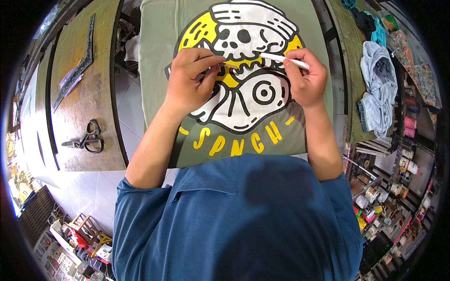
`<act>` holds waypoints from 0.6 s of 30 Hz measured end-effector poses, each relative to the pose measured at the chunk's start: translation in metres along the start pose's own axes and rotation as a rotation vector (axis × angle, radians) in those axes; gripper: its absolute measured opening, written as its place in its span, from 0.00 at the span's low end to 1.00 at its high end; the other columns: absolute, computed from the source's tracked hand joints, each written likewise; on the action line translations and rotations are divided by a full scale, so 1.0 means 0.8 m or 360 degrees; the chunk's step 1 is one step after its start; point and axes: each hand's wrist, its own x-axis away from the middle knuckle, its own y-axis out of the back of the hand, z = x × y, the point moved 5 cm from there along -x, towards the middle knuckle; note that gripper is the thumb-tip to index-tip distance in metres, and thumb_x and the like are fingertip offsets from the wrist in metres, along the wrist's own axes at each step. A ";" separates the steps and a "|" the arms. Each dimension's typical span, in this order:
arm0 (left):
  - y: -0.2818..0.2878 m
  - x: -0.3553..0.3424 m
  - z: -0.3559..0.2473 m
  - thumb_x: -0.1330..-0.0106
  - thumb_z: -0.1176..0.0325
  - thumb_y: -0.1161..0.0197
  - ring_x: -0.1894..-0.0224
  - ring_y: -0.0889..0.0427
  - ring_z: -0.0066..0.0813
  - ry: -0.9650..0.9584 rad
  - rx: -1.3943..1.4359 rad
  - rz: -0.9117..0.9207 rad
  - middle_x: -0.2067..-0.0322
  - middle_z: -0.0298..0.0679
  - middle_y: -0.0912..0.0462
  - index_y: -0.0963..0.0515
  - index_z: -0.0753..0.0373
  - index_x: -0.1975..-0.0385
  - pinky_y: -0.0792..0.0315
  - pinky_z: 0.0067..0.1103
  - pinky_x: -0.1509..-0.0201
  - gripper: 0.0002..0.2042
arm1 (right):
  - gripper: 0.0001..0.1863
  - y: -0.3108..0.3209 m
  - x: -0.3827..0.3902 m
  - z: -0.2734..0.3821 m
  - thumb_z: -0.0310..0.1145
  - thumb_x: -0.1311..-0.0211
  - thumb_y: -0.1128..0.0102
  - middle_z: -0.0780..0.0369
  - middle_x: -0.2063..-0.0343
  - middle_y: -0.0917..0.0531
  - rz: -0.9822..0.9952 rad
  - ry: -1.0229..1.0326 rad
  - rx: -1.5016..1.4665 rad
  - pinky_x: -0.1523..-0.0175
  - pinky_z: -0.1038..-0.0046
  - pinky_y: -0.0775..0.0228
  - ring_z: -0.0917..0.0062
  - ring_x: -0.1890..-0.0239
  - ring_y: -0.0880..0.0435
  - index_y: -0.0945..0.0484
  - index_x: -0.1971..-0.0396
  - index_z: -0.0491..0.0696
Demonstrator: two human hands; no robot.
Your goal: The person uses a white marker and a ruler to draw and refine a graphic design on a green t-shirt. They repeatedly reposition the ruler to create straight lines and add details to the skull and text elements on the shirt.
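An olive-green printed cloth (157, 28) lies flat in front of me. Its print shows a white skull (236, 40) in a cap, above a white shape with a round eye (265, 92), with yellow patches and black outlines. In my right hand (308, 77) is a slim white pen (273, 57), its end pointing left over the skull's jaw. My left hand (194, 77) rests at the print's left side, thumb and fingers drawn together near the yellow jaw area. Whatever its fingertips may hold is too small to make out. Yellow lettering (236, 149) runs below the drawing.
On the wooden board at left lie black-handled scissors (89, 139) and a dark angled ruler (77, 70). Pale blue garments (376, 89) are heaped on the right-hand board. Jars and pots (375, 196) crowd the lower right. A wooden chair (84, 227) stands lower left.
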 end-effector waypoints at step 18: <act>-0.014 0.004 0.002 0.50 0.78 0.40 0.58 0.27 0.32 -0.0004 -0.0079 0.0252 0.63 0.30 0.23 0.20 0.56 0.69 0.38 0.28 0.53 0.10 | 0.04 -0.037 0.008 0.022 0.27 0.48 0.43 0.62 0.85 0.23 0.0511 0.0151 0.0173 0.77 0.80 0.35 0.81 0.83 0.23 0.25 0.74 0.43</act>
